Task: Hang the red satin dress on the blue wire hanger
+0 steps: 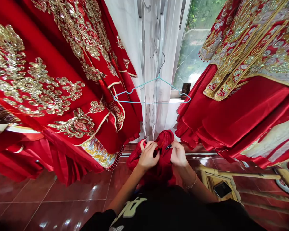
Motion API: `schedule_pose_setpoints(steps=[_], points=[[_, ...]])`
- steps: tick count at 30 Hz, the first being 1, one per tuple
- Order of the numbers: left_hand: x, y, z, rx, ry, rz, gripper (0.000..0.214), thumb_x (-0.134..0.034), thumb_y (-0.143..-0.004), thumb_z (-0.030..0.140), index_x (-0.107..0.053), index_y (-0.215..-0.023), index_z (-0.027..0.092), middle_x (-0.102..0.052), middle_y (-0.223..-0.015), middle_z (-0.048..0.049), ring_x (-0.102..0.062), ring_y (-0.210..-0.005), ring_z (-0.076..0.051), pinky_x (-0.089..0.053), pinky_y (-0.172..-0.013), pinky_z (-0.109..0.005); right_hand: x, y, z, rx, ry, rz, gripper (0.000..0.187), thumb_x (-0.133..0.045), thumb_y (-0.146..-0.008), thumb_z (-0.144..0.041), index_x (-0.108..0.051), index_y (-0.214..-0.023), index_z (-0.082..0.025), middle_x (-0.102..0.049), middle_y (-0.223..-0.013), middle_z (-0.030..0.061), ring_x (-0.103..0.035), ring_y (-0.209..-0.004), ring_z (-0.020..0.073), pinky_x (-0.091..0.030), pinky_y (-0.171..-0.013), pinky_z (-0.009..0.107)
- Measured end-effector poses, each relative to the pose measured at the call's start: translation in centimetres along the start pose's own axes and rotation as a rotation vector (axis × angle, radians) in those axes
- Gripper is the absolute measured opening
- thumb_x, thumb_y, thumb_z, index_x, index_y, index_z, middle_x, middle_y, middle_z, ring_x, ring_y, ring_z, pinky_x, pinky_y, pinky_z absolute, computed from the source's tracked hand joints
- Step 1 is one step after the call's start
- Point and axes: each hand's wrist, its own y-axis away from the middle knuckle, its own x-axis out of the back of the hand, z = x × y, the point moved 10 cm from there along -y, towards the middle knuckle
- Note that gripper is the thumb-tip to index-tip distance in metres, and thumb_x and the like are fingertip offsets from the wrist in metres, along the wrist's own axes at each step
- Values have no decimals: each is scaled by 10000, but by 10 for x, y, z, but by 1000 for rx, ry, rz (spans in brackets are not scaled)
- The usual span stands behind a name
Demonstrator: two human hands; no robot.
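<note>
A red satin garment (162, 170) sits bunched in a loose mass at lower centre of the frame, held up in front of the person's black printed top (159, 207). The left hand (147, 156) and right hand (178, 154) meet at its upper part, their fingers (149, 146) curled and pinching folds of cloth close together; the exact grip is partly hidden by the folds. A small dark item (168, 146) shows between the hands, too small to identify. A beaded bracelet (190, 183) circles the right wrist. The garment is gathered in the hands and is not on the pale blue wire hanger (152, 102), which hangs above them at centre, in front of a sheer white curtain (167, 69); no cloth is on its bar. Heavy red robes with gold embroidery fill both sides: one (45, 77) at left, another (245, 112) at right, their hems hanging close on either side of the hands. Beyond the hanger is a window (195, 41), with a dark phone-like object (186, 91) on its sill. Below lie glossy red floor tiles (62, 192), and at lower right a low bamboo stool (219, 173) carries a dark phone (222, 189).
</note>
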Motion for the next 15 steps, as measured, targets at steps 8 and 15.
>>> schedule_pose_setpoints(steps=[8, 15], points=[[20, -9, -21, 179, 128, 139, 139, -538, -766, 158, -633, -823, 241, -697, -851, -11, -602, -908, -221, -238, -1141, -483, -12, -1, -9, 57, 100, -126, 274, -558, -506, -188, -541, -768, -266, -639, -676, -29, -640, -743, 235, -531, -699, 388], [29, 1, -49, 426, 299, 308, 145, -585, -781, 178, -697, -851, 236, -591, -653, 28, -558, -728, -178, -398, -960, -385, -6, 7, -4, 51, 105, -83, 425, -550, -509, -145, -592, -912, -274, -615, -710, -74, -542, -646, 147, -486, -653, 287]])
